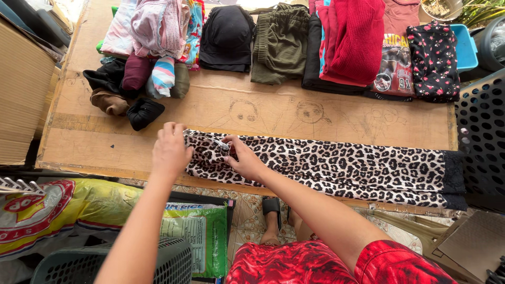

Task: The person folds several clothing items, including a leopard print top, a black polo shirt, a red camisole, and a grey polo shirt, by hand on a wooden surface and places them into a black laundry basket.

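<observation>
A long leopard-print cloth (336, 165) lies flat on a brown board (252, 113). It runs from the middle of the board out to 3 o'clock, near the front edge.

Both arms reach up from 6 o'clock. The left hand (170, 150) sits palm down on the cloth's left end, at about 9 o'clock from the right hand. Its fingers are bent and press on the top corner of the cloth. You cannot tell if it pinches the cloth or only pushes on it.

The right hand (243, 158) rests just beside it on the cloth. Its thumb and fingers are closed on a small fold of the cloth at the top edge.

At 12 o'clock, folded clothes (279, 42) lie in a row. At 10 o'clock, rolled socks (143, 112) sit in a little heap.
</observation>
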